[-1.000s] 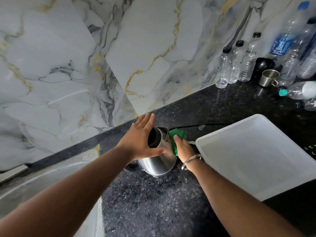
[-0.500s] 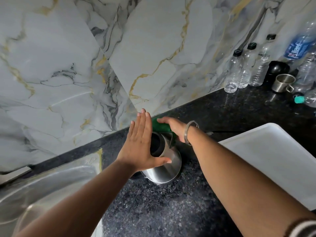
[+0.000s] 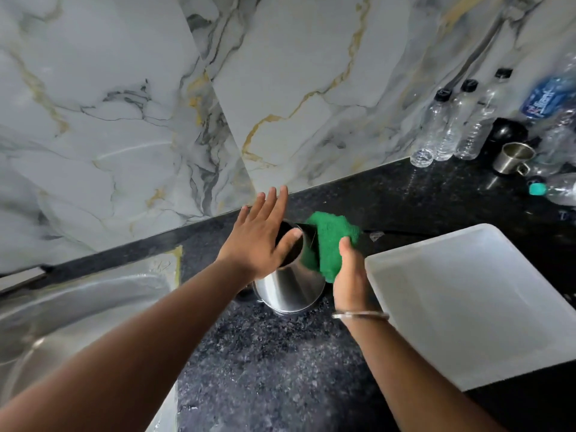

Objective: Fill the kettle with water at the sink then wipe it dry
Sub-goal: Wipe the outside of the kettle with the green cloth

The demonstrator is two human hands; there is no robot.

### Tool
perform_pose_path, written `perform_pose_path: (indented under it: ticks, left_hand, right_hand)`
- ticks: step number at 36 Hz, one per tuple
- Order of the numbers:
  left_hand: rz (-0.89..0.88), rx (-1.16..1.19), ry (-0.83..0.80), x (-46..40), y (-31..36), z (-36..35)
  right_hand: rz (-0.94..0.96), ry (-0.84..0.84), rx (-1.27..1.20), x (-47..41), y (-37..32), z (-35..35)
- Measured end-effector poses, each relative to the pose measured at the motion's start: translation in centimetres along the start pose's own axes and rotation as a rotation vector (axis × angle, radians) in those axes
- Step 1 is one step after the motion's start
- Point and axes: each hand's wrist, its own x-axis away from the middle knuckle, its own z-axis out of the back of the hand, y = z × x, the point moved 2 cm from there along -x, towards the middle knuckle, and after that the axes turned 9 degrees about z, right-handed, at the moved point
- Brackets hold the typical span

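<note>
A shiny steel kettle (image 3: 288,289) stands on the black speckled counter (image 3: 274,363), just right of the steel sink (image 3: 78,310). My left hand (image 3: 260,236) lies flat over its open top, fingers spread toward the wall and thumb on the rim. My right hand (image 3: 350,277) grips a green cloth (image 3: 327,241) and presses it against the kettle's upper right side, near the spout. The cloth hides that part of the kettle. A metal bangle sits on my right wrist.
A large white plastic tray (image 3: 486,307) lies right of the kettle. Several clear plastic bottles (image 3: 448,126) and a small steel cup (image 3: 512,157) stand at the back right against the marble wall (image 3: 156,104). A bottle with a teal cap (image 3: 558,190) lies on its side.
My right hand has brought the green cloth from behind the kettle round to its right side. The left hand has stayed on the kettle's top. The camera view has shifted slightly.
</note>
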Motion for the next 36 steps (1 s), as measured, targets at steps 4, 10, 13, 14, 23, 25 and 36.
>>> perform_pose_path:
  ticks: [4,10,13,14,23,25,36]
  left_hand:
    - [-0.01,-0.021,-0.031,-0.2,0.1,0.1]
    - [-0.02,-0.053,-0.056,0.0,0.3,0.3]
    - [-0.002,-0.032,-0.062,-0.1,0.2,0.3]
    - [0.012,-0.026,-0.06,-0.1,0.2,0.2]
    - [0.259,0.108,-0.04,0.3,1.0,-0.3]
    - [0.283,0.164,-0.068,0.0,1.0,-0.1]
    - [0.287,0.297,-0.138,-0.3,0.6,0.6]
  right_hand:
    - [0.157,-0.275,0.05,5.0,1.2,-2.0]
    - [0.059,-0.105,0.284,4.6,4.7,-1.1]
    - [0.013,-0.125,0.392,3.3,6.1,0.6]
    - [0.007,-0.126,0.417,2.8,6.2,1.0]
    - [0.355,-0.04,0.182,6.0,-0.5,-1.2]
    - [0.419,-0.189,0.25,7.1,-0.5,-3.0]
    - [0.891,-0.281,1.042,10.6,4.9,-4.0]
